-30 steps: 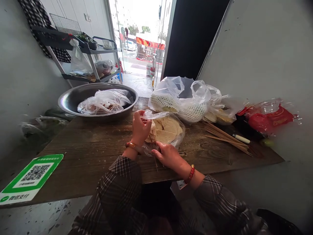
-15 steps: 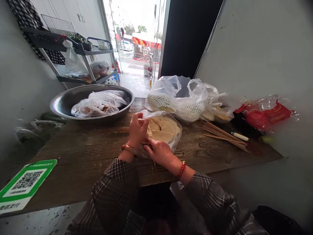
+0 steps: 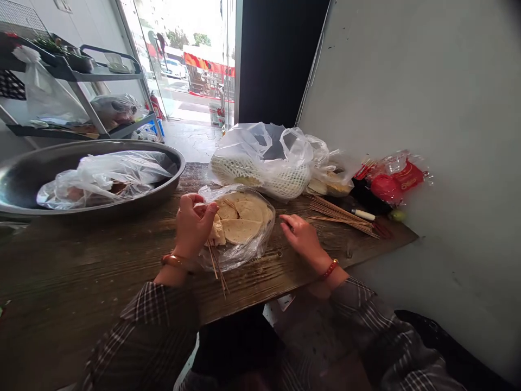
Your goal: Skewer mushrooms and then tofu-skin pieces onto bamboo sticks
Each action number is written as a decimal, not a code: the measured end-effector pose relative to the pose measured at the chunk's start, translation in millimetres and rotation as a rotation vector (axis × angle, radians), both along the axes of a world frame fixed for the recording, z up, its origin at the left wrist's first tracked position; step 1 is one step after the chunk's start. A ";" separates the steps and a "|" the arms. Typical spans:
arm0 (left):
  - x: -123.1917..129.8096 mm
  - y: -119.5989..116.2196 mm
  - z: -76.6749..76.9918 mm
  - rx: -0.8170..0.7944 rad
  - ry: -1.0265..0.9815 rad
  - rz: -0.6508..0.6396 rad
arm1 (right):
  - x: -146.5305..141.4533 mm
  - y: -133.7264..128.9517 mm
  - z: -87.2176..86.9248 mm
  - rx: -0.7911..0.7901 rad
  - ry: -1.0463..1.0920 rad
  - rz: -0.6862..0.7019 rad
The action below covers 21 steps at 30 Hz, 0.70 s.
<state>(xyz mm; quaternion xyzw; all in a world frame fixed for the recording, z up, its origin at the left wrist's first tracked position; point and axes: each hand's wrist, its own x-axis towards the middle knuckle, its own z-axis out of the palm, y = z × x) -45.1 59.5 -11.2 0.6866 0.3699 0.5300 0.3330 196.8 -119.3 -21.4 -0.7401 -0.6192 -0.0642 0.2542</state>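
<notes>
My left hand (image 3: 194, 224) is at the left edge of a stack of round, pale, flat sheets (image 3: 244, 228), fingers curled and thumb bent in. What lies inside its fingers is hidden. Beside its palm is a folded piece of the pale sheet (image 3: 218, 232), with several thin wooden skewers (image 3: 215, 267) sticking out toward me. Clear plastic wrap (image 3: 248, 252) lies under and around the stack. To the right, apart from the stack, my right hand (image 3: 303, 239) hovers over the table with fingers extended and nothing visible in them. A bundle of skewers (image 3: 342, 216) lies farther right.
A large metal basin (image 3: 173, 182) holding a plastic bag (image 3: 118, 168) stands at the left. White bags with netted contents (image 3: 285, 179) sit behind the stack. A pale-handled tool (image 3: 363, 215) and red packaging (image 3: 401, 179) are on the right of the wooden table (image 3: 122, 271).
My right hand has left the folded piece beside my left hand and moved right, toward the skewer bundle. My left hand stays by the stack. The view has turned right.
</notes>
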 end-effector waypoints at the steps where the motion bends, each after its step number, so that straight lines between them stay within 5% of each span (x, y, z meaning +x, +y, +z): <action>1: 1.0 -1.2 0.0 -0.005 0.050 -0.014 | 18.3 -3.0 -3.5 -0.009 -0.026 -0.032; 8: 11.3 -6.6 -7.4 0.188 0.367 -0.090 | 106.3 -22.0 -23.4 -0.043 -0.132 -0.194; 21: 6.6 -23.6 -2.0 0.307 0.211 -0.108 | 150.0 -18.3 -24.1 -0.180 -0.292 -0.312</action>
